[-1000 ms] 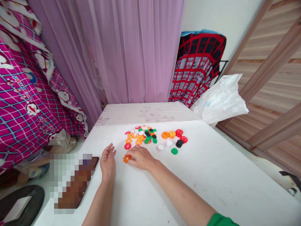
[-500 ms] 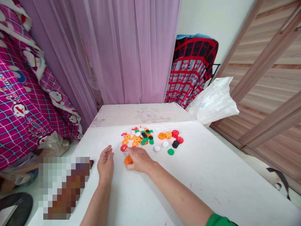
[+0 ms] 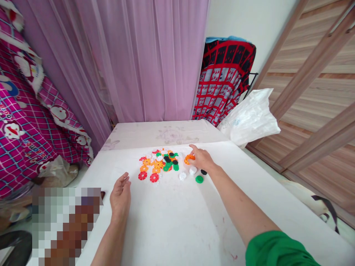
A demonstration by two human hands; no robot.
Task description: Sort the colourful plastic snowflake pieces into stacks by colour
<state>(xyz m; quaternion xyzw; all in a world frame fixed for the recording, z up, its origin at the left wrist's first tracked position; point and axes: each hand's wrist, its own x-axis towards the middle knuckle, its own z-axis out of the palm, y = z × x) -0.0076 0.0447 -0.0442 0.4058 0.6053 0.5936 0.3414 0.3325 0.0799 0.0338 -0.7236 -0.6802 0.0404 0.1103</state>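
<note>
My right hand is over the right group of discs, its fingers round an orange disc. White discs, a green disc and a partly covered black disc lie just in front of it. My left hand rests at the table's left with its fingers loosely curved and nothing in them. Between the hands spreads a mixed pile of notched discs in orange, white, green, black and red, with a red disc at its near edge.
A white cloth covers the table. Beyond its right back corner stands a white plastic bag. Purple curtains hang behind, and a wooden wardrobe is at the right. Left of the table is a pink patterned cloth.
My right hand has moved right and away from me, from the pile's near edge to the right group, carrying the orange disc. The view has shifted slightly; my left hand looks much the same.
</note>
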